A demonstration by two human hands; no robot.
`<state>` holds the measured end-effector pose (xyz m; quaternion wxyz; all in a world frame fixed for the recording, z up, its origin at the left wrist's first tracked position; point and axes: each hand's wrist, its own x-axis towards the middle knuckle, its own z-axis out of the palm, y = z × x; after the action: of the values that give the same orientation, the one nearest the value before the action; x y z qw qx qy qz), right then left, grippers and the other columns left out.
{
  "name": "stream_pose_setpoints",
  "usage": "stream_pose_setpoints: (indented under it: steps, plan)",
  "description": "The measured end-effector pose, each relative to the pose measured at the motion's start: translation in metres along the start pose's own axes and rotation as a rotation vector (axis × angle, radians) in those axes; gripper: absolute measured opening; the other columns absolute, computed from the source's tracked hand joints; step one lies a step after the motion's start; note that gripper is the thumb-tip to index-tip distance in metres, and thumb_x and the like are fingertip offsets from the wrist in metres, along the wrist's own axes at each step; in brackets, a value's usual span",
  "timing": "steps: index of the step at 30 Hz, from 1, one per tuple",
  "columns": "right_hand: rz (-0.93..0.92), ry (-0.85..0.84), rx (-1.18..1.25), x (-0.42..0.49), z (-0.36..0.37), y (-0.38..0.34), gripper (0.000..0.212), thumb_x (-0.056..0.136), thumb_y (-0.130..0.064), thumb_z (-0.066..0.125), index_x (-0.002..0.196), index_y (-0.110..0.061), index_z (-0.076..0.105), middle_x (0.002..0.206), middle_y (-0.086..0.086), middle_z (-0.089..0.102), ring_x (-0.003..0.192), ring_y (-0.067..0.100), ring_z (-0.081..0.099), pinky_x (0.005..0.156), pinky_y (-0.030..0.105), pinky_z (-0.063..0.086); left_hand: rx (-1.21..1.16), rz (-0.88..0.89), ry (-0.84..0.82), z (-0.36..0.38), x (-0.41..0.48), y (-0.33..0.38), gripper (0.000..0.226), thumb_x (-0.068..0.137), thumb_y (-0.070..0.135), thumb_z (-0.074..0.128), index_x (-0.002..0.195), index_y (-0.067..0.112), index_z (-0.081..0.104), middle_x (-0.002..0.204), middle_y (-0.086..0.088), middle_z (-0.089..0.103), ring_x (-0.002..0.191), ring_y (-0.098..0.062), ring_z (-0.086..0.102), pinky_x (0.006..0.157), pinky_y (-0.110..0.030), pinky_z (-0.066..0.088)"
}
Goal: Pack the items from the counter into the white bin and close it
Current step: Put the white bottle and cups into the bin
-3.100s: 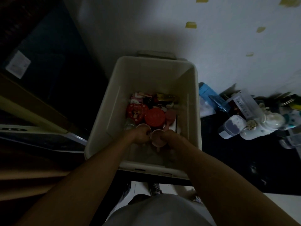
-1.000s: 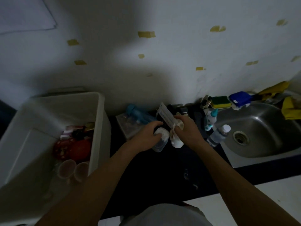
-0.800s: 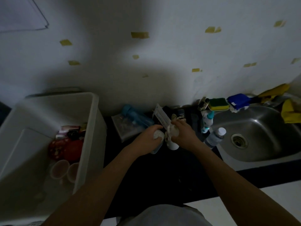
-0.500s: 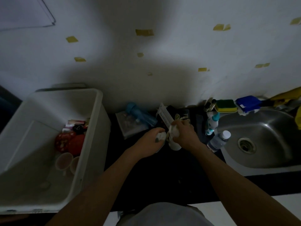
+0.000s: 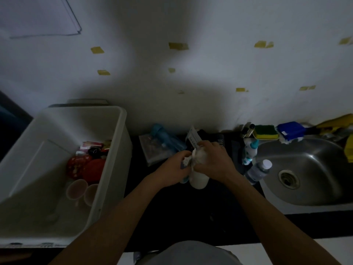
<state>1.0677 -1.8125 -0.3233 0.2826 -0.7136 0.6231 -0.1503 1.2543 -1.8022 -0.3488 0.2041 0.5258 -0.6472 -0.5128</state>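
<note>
Around mid-frame, two hands are meeting over the dark counter (image 5: 191,217). The left hand (image 5: 171,172) is curling round one small jar (image 5: 184,179). The right hand (image 5: 213,163) is gripping one white bottle (image 5: 199,181), its long axis running up and down the frame, base toward the bottom edge. Both are keeping their hold from half a second ago. At left, the white bin (image 5: 122,131) is standing open, holding two pink cups (image 5: 76,189).

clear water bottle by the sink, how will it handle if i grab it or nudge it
The clear water bottle looks like thin plastic, so it is probably light and may dent under a firm grip. Its round body would likely roll if knocked over. It sits right at the sink edge, so a nudge rightward could tip it in.
</note>
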Motion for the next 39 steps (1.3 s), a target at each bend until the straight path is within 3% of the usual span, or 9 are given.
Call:
stream_pose_setpoints:
  steps: [5,10,16,22,26,29,32,35,39]
  plan:
    - [-0.091,0.024,0.004,-0.002,-0.011,-0.035,0.082,0.062,-0.047,0.08,0.135,-0.031,0.045,0.121,0.003,0.055,0.11,0.027,0.053,0.094,0.037,0.043,-0.024,0.089,0.027,-0.02,-0.015,0.011,0.045,0.089,0.018,0.066,0.122,0.041,0.046,0.122,0.02,0.057,0.115,0.004,0.055,0.093,-0.014,0.047]
    - [-0.197,0.096,0.126,-0.001,-0.023,-0.079,0.082,0.058,-0.043,0.081,0.132,-0.028,0.05,0.118,-0.006,0.062,0.108,0.017,0.06,0.095,0.043,0.049,-0.027,0.177,0.082,-0.06,-0.037,0.024,0.058,0.085,0.017,0.072,0.136,0.021,0.043,0.126,0.017,0.056,0.114,0.012,0.053,0.091,-0.007,0.043]
    - [-0.337,0.136,0.236,0.001,-0.03,-0.154,0.082,0.056,-0.049,0.073,0.133,-0.04,0.043,0.115,-0.013,0.061,0.102,0.013,0.061,0.084,0.042,0.054,-0.079,0.225,0.127,-0.12,-0.075,0.048,0.082,0.073,0.038,0.083,0.142,0.03,0.039,0.136,0.012,0.056,0.123,-0.005,0.055,0.101,-0.035,0.049]
    - [-0.45,0.111,0.322,0.005,-0.016,-0.234,0.089,0.052,-0.055,0.07,0.135,-0.042,0.04,0.112,-0.022,0.057,0.105,0.009,0.058,0.084,0.035,0.053,-0.071,0.269,0.363,-0.172,-0.121,0.051,0.08,0.068,0.032,0.088,0.136,0.026,0.046,0.127,0.012,0.061,0.114,0.0,0.06,0.091,-0.021,0.051]
    - [-0.5,0.058,0.379,0.005,0.012,-0.278,0.09,0.053,-0.052,0.071,0.136,-0.033,0.043,0.119,-0.008,0.059,0.113,0.019,0.057,0.091,0.046,0.052,-0.071,0.271,0.5,-0.2,-0.152,0.035,0.073,0.061,0.037,0.085,0.126,0.035,0.052,0.118,0.018,0.064,0.109,0.003,0.061,0.089,-0.022,0.051]
    - [-0.543,0.009,0.433,0.005,0.037,-0.305,0.084,0.062,-0.047,0.074,0.137,-0.026,0.044,0.12,-0.01,0.058,0.113,0.01,0.057,0.094,0.037,0.053,-0.052,0.194,0.587,-0.218,-0.174,0.02,0.1,0.057,0.054,0.085,0.133,0.001,0.048,0.127,0.0,0.057,0.111,-0.005,0.057,0.099,-0.03,0.048]
    - [-0.558,-0.092,0.489,0.004,0.061,-0.323,0.078,0.071,-0.044,0.077,0.138,-0.025,0.042,0.117,-0.025,0.052,0.108,-0.012,0.053,0.084,0.01,0.049,-0.007,0.16,0.675,-0.23,-0.197,-0.007,0.067,0.071,0.003,0.083,0.128,-0.007,0.049,0.121,-0.008,0.059,0.107,-0.004,0.058,0.094,-0.016,0.048]
    - [-0.499,-0.263,0.498,0.004,0.086,-0.328,0.066,0.083,-0.038,0.073,0.14,-0.031,0.04,0.121,-0.02,0.055,0.109,-0.006,0.057,0.09,0.019,0.054,-0.059,0.12,0.778,-0.233,-0.216,-0.024,0.07,0.074,0.008,0.077,0.128,-0.019,0.043,0.128,-0.023,0.053,0.118,-0.02,0.053,0.105,-0.031,0.044]
    - [-0.414,-0.467,0.57,0.002,0.123,-0.325,0.066,0.091,-0.026,0.066,0.147,-0.033,0.031,0.134,-0.011,0.054,0.118,0.002,0.057,0.095,0.026,0.053,-0.111,0.043,0.806,-0.249,-0.243,-0.056,0.079,0.065,0.016,0.088,0.132,0.01,0.046,0.121,0.001,0.061,0.11,-0.012,0.061,0.096,-0.036,0.052]
